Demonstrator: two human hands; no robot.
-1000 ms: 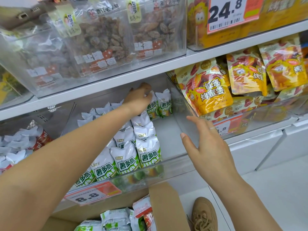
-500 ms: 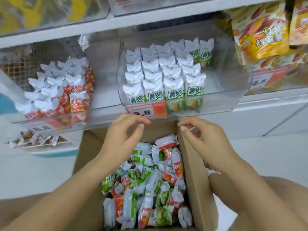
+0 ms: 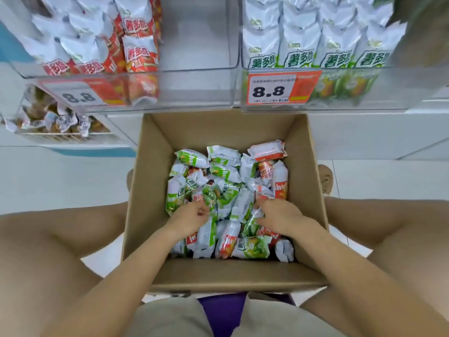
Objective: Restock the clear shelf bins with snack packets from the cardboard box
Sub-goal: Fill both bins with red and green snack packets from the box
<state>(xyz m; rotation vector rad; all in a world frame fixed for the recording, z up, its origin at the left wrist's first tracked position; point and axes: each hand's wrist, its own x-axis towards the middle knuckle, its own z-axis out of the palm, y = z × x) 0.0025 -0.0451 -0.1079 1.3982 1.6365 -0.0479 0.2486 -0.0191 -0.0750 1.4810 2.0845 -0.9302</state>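
An open cardboard box point(image 3: 158, 152) stands on the floor between my knees, holding a loose pile of green and red snack packets point(image 3: 226, 171). My left hand point(image 3: 192, 216) is down in the pile, its fingers curled round a green packet point(image 3: 211, 199). Beside it, my right hand point(image 3: 279, 215) curls its fingers and thumb round a white-and-green packet point(image 3: 244, 206). Above the box, the right clear shelf bin point(image 3: 340, 105) holds rows of upright green packets point(image 3: 298, 57). The left clear bin point(image 3: 194, 91) holds red packets point(image 3: 138, 52) on its left side.
Orange 8.8 price tags point(image 3: 272, 88) hang on both bin fronts. A lower basket of wrapped snacks point(image 3: 56, 120) sits at the left. My bare knees flank the box and a shoe point(image 3: 325, 178) shows behind its right wall. White floor tiles surround it.
The view has tipped down from the shelf bins to the box. Both hands dropped from above the box into the pile and closed on packets.
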